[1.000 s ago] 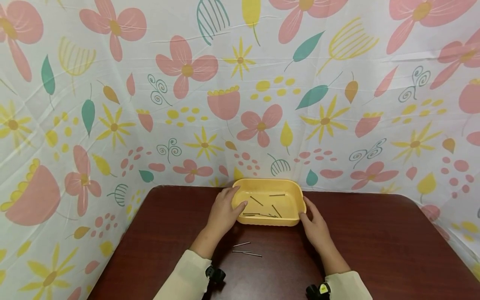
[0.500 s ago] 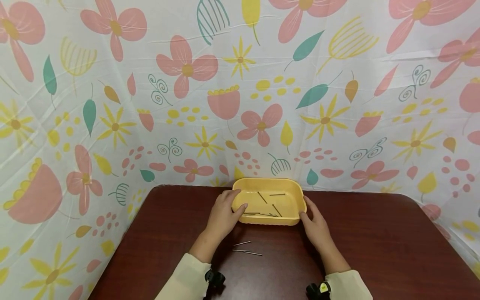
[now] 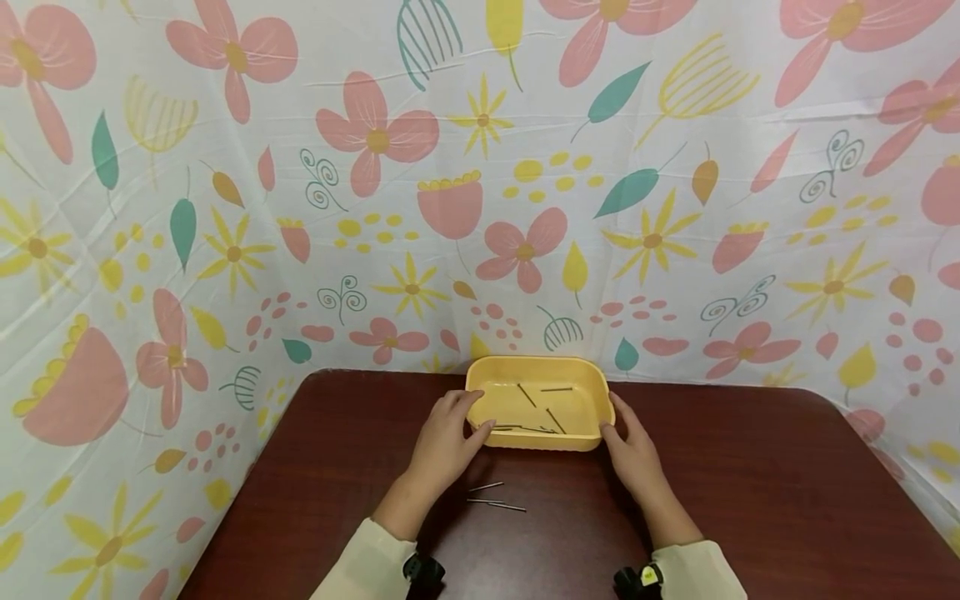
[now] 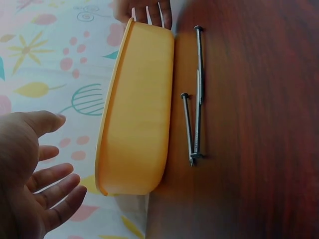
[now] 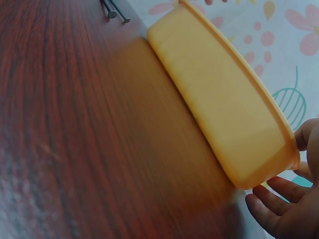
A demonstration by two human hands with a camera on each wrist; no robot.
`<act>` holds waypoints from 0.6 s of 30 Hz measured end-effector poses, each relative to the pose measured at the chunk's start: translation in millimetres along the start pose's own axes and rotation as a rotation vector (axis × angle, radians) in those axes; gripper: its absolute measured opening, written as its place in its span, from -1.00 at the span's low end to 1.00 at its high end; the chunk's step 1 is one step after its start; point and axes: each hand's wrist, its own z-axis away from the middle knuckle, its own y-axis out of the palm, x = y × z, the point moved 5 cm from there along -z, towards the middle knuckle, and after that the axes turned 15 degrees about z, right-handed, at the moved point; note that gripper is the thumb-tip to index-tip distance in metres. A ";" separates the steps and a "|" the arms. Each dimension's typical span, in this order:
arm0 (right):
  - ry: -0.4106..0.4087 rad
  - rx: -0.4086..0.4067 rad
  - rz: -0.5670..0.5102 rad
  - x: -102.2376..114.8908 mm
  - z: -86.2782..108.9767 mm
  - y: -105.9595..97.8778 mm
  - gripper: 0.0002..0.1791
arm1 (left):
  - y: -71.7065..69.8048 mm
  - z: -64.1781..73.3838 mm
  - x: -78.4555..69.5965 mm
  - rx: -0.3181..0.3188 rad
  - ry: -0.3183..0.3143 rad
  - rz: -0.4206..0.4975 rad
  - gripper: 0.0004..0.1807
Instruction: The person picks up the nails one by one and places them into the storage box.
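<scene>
A yellow plastic tray [image 3: 540,444] stands at the back of the table, with several nails [image 3: 556,421] lying inside it. My left hand [image 3: 442,442] is at the tray's left end; in the left wrist view its fingers [image 4: 55,186] are spread and a gap shows between them and the tray wall. At the other end, my right hand [image 3: 633,454] holds the front right corner, thumb near the rim and fingers bent against the end wall, as the right wrist view shows. In front of the tray, loose nails [image 4: 187,122] lie on the wood, two of them nearly in line.
The dark red-brown table [image 3: 750,483] has rounded far corners. Just behind the tray hangs a white cloth [image 3: 465,83] printed with flowers and leaves, which also runs along the left side.
My left hand has come slightly away from the tray's left end, moving down and back. One nail inside the tray has slid to the right. My right hand keeps its place.
</scene>
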 end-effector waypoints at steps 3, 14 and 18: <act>-0.001 0.000 -0.003 0.3 0.3 -0.1 -0.32 | -1.1 2.8 0.9 -0.011 0.005 0.007 -0.54; -0.010 -0.003 -0.005 0.3 0.2 -0.6 -0.32 | -3.7 12.9 0.1 -0.017 0.074 0.019 -0.79; -0.012 -0.005 -0.001 1.3 0.1 -0.4 -0.32 | -3.3 18.3 0.6 -0.001 0.095 -0.010 -0.83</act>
